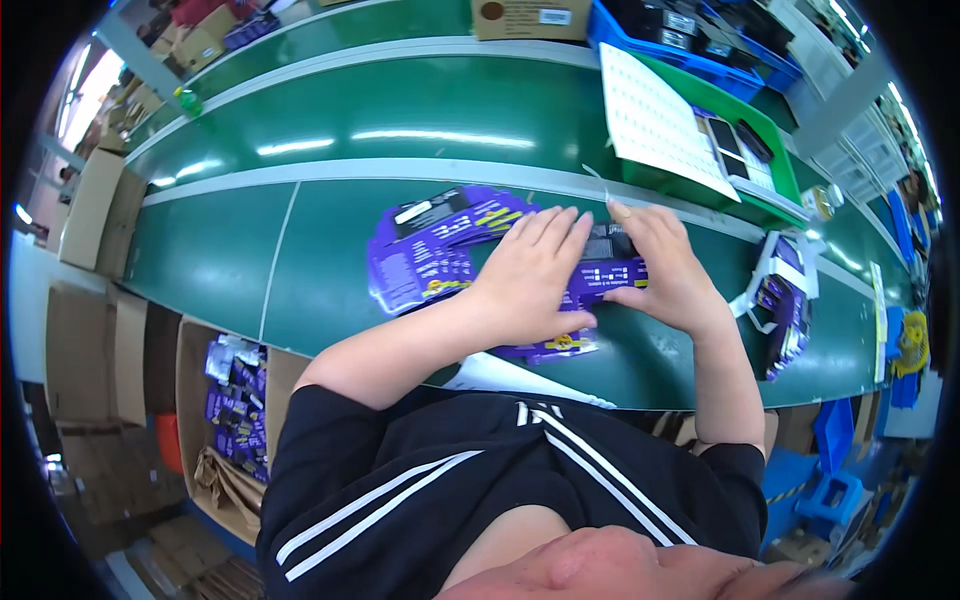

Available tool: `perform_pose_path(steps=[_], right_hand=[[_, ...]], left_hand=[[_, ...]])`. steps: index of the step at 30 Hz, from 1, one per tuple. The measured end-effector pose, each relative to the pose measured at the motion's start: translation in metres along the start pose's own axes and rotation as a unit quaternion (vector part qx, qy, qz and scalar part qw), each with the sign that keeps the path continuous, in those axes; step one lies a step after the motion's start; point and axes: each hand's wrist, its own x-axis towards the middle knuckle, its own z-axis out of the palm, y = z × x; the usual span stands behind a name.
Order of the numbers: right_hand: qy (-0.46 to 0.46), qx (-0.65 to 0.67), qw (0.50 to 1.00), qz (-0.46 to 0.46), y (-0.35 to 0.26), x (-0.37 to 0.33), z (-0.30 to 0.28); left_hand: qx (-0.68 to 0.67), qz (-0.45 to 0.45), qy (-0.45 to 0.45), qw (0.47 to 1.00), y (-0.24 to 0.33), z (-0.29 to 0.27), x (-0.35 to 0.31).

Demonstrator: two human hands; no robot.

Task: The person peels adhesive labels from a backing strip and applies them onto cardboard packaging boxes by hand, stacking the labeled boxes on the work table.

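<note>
Purple printed cards with black panels (425, 262) lie fanned out on the green table, left of my hands. My left hand (530, 270) rests flat over the right end of this fan, fingers stretched out and thumb apart. Beside it, my right hand (668, 262) curves around a purple card (615, 272), with fingertips at its far edge and thumb at its near edge. More purple cards (560, 345) stick out below my left hand, toward the table's front edge. How many cards lie under my palms is hidden.
To the right lies a bundle of purple packs (785, 305) with white strapping. Farther back, a green bin (690, 170) holds a white sheet and dark devices. A blue crate (690, 50) stands behind it. An open carton (285, 385) with purple packs sits at lower left.
</note>
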Motion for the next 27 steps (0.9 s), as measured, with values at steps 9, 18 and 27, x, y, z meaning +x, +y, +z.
perform_pose_path(steps=[9, 18, 27], right_hand=[[0.039, 0.021, 0.994, 0.098, 0.014, -0.004, 0.063], [0.011, 0.001, 0.997, 0.079, 0.021, -0.02, 0.075], [0.208, 0.094, 0.971, 0.075, 0.03, -0.022, 0.071]], left_hand=[[0.166, -0.204, -0.153, 0.952, -0.088, -0.042, -0.018], [-0.429, 0.089, 0.015, 0.899, -0.001, -0.131, -0.007], [-0.587, 0.244, 0.17, 0.753, 0.069, -0.13, -0.006]])
